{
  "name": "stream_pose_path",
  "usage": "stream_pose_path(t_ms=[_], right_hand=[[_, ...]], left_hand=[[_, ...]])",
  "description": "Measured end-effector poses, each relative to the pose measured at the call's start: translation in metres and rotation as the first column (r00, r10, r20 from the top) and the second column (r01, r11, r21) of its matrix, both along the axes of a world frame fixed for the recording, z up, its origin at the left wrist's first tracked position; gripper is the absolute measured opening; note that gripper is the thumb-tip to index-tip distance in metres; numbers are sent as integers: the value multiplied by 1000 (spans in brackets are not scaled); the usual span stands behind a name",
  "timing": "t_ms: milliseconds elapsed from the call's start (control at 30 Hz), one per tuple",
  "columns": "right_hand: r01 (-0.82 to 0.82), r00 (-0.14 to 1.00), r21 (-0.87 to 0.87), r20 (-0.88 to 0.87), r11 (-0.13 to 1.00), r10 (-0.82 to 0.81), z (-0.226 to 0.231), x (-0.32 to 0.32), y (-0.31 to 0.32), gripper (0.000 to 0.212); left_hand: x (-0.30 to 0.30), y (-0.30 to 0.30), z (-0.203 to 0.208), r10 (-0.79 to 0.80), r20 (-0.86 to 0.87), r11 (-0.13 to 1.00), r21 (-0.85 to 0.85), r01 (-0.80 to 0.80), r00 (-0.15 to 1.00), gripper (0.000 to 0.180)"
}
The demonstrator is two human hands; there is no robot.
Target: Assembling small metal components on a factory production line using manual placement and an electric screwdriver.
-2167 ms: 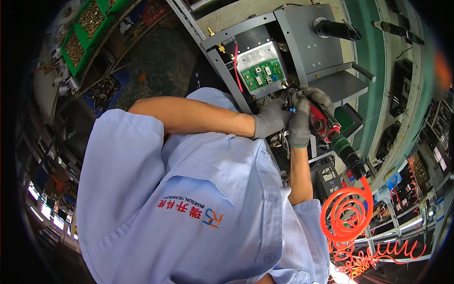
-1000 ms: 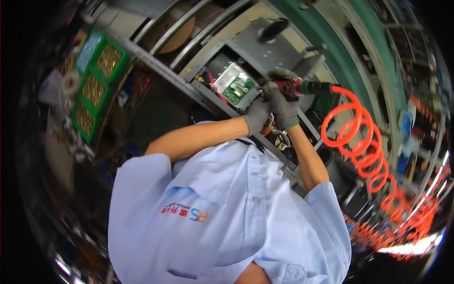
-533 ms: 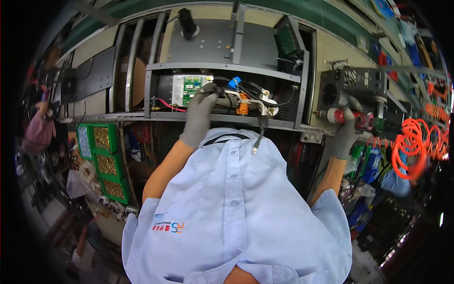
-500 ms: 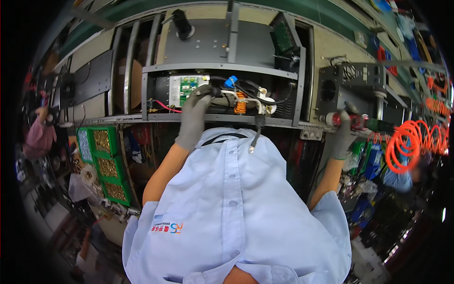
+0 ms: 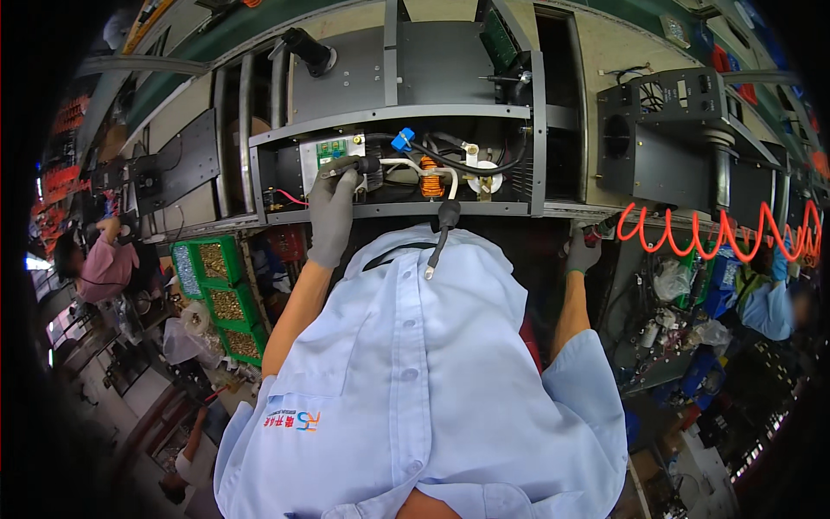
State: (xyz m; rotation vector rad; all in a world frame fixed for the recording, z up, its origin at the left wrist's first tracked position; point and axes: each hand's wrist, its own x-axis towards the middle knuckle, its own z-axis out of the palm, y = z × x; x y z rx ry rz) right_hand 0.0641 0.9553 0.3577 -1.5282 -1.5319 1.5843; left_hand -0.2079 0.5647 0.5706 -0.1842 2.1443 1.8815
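Note:
My left hand, in a grey glove, reaches into an open grey metal chassis. Its fingers are closed round the end of a white cable with a black sleeve, in front of a green circuit board. The cable runs past a copper coil; its other end, with a black sleeve and a metal lug, hangs over the chassis's front edge against my shirt. Low at the right, my gloved right hand is closed on a red power screwdriver, partly hidden by the hand.
An orange coiled air hose stretches across the right. Green bins of small brass parts stand at the left. Another dark housing sits on the line to the right. A person in pink works at the far left.
My right hand has drawn the screwdriver down and inward, toward my body. The orange hose has stretched out. My left hand stays at the cable end while the whole view has shifted somewhat.

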Motion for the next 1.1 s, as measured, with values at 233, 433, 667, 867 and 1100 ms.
stream_pose_path(t_ms=[233, 433, 667, 867, 1100], right_hand=[[19, 1000, -4, -13, 1000, -19, -28, 7, 4, 25], [37, 999, -24, 3, 999, -37, -30, 10, 6, 37], [97, 995, 24, 32, 995, -98, -21, 0, -3, 25], [86, 996, -10, -28, 996, -86, -45, 19, 19, 27], [74, 985, -68, 163, 995, -62, -43, 30, 13, 20]], left_hand=[[5, 3, -2, 26, -16, 998, -53, -27, 1000, 28], [6, 6, -1, 19, -47, 996, -87, -23, 999, 28], [2, -4, 1, -32, -39, 990, -141, 26, 999, 31], [-2, -1, -3, -22, 4, 993, -117, 22, 1000, 32], [7, -2, -1, 8, -20, 994, -105, -10, 1000, 31]])
